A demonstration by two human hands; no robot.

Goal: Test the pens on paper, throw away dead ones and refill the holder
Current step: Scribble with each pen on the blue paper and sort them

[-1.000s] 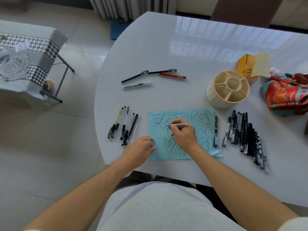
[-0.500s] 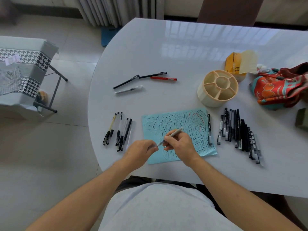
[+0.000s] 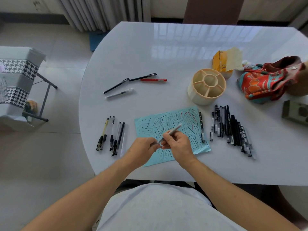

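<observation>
A light-blue paper (image 3: 181,120) covered in scribbled strokes lies near the table's front edge. Above it my right hand (image 3: 178,145) grips a grey pen (image 3: 173,131) by its barrel, tilted up to the right. My left hand (image 3: 143,150) pinches the pen's lower tip end, maybe its cap. The cream pen holder (image 3: 206,87) with empty compartments stands behind the paper to the right. Several dark pens (image 3: 231,129) lie in a row right of the paper, and one black pen (image 3: 201,125) rests along the paper's right edge.
Several pens (image 3: 111,135) lie left of the paper, and several more, one red (image 3: 153,80), lie farther back. A yellow box (image 3: 221,62), a patterned red cloth bag (image 3: 266,80) and a green box (image 3: 295,112) sit at the right. A houndstooth-covered stool (image 3: 15,80) stands off the table's left.
My right hand lifted the pen off the paper and tilted it. My left hand left the paper's corner and came up to take hold of the pen's tip end.
</observation>
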